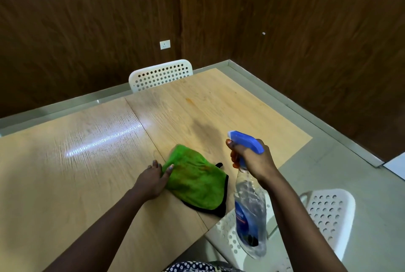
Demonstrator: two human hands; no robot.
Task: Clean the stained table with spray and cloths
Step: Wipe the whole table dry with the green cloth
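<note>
Across the middle of the view runs a pale wood-grain table (pixel 87 162), a seam dividing its panels and a window glare streaking the left one. A dark damp patch (pixel 202 128) and a faint orange stain (pixel 189 100) mark the right panel. Near its edge lies a green cloth (pixel 195 180), pinched by the left hand (pixel 153 178). The right hand (pixel 252 159) grips a spray bottle (pixel 249 201) held above the table's near right corner. White perforated chairs (pixel 161 75) stand at the far side and the near right, before dark wood-panelled walls (pixel 306 30).
</note>
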